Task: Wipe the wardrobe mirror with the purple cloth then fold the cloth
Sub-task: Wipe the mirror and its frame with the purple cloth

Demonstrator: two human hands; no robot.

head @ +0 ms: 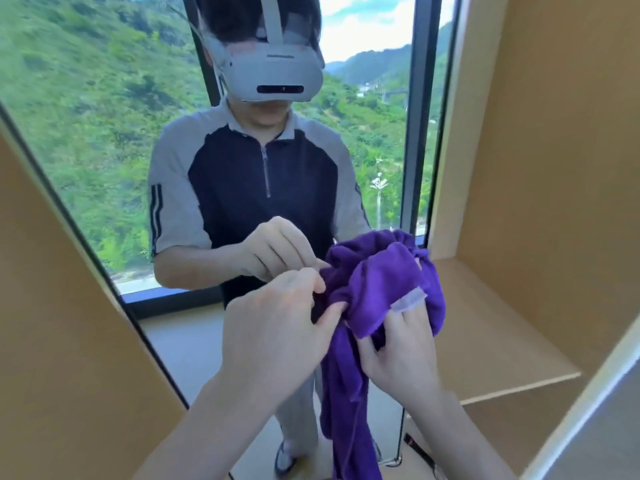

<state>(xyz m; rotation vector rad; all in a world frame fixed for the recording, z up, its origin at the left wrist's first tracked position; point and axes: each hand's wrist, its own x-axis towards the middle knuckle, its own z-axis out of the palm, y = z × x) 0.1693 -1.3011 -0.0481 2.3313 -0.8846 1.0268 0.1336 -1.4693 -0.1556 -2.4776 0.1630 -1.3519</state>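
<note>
Purple cloth [377, 292] hangs bunched before the wardrobe mirror [104, 133], pinched at its nine o'clock edge by my left hand [277, 327] with curled fingers [332, 311], while my right hand [398, 355] at six o'clock grips it, fingers tucked into the folds.

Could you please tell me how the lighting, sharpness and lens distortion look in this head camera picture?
Head view: bright, even daylight reflected in the mirror, with the sky blown out white; wide-angle bending slants the mirror's dark frame and the wooden shelf; the picture is slightly soft overall, with blurred edges on the left hand, the right hand and the purple cloth; no harsh shadows.
</note>
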